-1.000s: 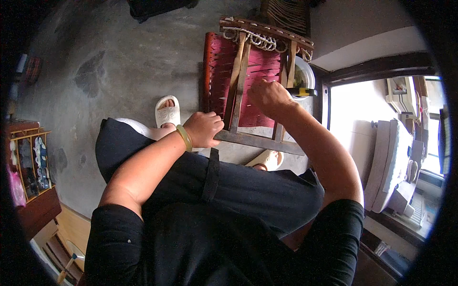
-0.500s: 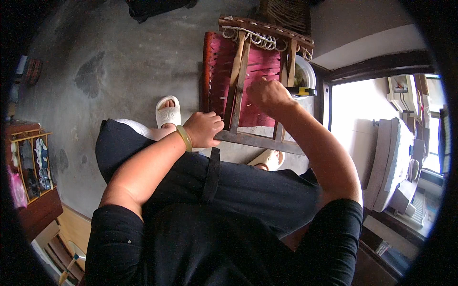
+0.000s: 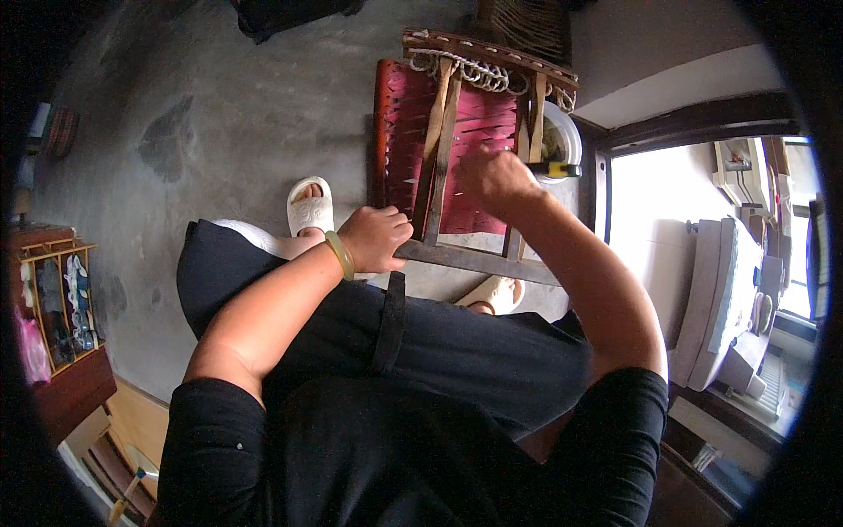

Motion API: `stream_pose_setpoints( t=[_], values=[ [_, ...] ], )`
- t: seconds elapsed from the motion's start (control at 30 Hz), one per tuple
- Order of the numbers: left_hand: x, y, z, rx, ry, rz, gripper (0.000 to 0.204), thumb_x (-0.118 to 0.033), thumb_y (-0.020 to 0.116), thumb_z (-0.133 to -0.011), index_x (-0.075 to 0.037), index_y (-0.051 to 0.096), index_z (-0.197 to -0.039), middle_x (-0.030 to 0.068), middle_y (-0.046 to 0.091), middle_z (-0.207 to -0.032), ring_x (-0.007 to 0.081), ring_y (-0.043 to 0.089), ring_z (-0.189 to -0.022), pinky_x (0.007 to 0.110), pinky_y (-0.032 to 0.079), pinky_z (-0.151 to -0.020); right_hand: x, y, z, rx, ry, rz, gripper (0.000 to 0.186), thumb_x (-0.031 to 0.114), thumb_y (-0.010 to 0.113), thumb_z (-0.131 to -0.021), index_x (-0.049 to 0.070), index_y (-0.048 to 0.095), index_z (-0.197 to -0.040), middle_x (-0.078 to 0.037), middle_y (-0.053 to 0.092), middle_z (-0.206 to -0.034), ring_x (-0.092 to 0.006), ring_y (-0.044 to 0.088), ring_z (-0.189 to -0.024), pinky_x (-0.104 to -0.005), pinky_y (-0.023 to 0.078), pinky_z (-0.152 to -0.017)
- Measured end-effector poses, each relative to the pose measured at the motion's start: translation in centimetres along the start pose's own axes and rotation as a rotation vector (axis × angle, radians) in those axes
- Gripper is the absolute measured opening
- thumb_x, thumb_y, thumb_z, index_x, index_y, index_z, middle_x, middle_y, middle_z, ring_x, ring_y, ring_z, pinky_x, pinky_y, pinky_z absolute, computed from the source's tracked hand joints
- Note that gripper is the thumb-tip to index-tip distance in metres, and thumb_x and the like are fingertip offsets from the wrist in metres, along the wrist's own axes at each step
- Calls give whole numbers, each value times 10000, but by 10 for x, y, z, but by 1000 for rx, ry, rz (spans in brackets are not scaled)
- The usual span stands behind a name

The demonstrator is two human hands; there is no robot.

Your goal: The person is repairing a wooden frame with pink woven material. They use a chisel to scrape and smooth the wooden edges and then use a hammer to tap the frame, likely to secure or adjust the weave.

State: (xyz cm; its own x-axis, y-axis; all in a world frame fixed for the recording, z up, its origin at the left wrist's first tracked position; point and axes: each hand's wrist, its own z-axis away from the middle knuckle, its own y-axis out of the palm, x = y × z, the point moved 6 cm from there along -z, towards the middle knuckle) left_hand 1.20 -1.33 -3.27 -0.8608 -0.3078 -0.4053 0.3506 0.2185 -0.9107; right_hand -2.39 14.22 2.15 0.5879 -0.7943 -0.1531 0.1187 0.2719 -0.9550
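Note:
In front of my knees lies a wooden folding-chair frame (image 3: 434,158), with a dark red woven strap panel (image 3: 474,114) behind its slats. White cord (image 3: 479,75) is laced in loops along its far rail. My left hand (image 3: 376,239), with a pale green bangle at the wrist, is closed around the near left corner of the frame. Over the red straps, my right hand (image 3: 502,180) makes a fist around a tool with a yellow-and-black handle (image 3: 555,169). The handle sticks out on the right; the working end is hidden by the fist.
Beyond the frame's right side sits a round whitish container (image 3: 562,132), close to a dark door frame (image 3: 702,114). My slippered feet (image 3: 310,206) flank the chair frame on the grey floor. A shoe rack (image 3: 57,299) stands far left, and a dark object (image 3: 294,16) lies at the top.
My right hand has shifted very slightly to the right, and the tool handle has turned a little. My left hand and the chair frame stay in place.

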Motion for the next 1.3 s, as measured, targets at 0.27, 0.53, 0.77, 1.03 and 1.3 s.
stream_pose_setpoints(
  t=[0.27, 0.53, 0.77, 1.03, 1.3],
  values=[
    [0, -3, -2, 11, -1, -11, 358, -344, 720, -628, -72, 593, -824, 65, 592, -840, 235, 592, -861, 366, 516, -686, -4, -6, 4, -6, 73, -90, 194, 158, 610, -763, 79, 609, -940, -98, 629, -957, -246, 633, -936, -356, 557, -663],
    [-1, -3, -4, 25, -21, -24, 373, -350, 732, -639, -60, 630, -851, 78, 610, -872, 245, 599, -898, 370, 517, -744, 27, 30, 32, -133, -2, -164, 132, 174, 543, -808, 75, 607, -870, -102, 625, -839, -266, 632, -824, -368, 545, -573],
    [-1, -9, -2, -37, -1, 36, 388, -352, 754, -619, -40, 605, -797, 103, 593, -834, 281, 597, -839, 404, 516, -694, 38, 12, 35, -154, -42, 28, 209, 216, 562, -786, 98, 616, -949, -70, 605, -889, -251, 609, -831, -347, 514, -518],
    [-1, -7, -2, -45, 3, 46, 390, -353, 755, -617, -43, 604, -798, 98, 587, -829, 277, 590, -825, 397, 513, -679, 43, 25, 49, -219, -13, -127, 132, 182, 547, -775, 78, 599, -838, -81, 575, -858, -254, 583, -813, -356, 520, -543],
    [-2, -10, -2, -45, -15, 13, 392, -336, 761, -613, -44, 617, -832, 87, 590, -847, 268, 587, -836, 399, 514, -691, 50, 0, 53, -224, -17, -71, 171, 199, 561, -782, 80, 603, -897, -71, 568, -849, -247, 588, -801, -339, 517, -534]
  ],
)
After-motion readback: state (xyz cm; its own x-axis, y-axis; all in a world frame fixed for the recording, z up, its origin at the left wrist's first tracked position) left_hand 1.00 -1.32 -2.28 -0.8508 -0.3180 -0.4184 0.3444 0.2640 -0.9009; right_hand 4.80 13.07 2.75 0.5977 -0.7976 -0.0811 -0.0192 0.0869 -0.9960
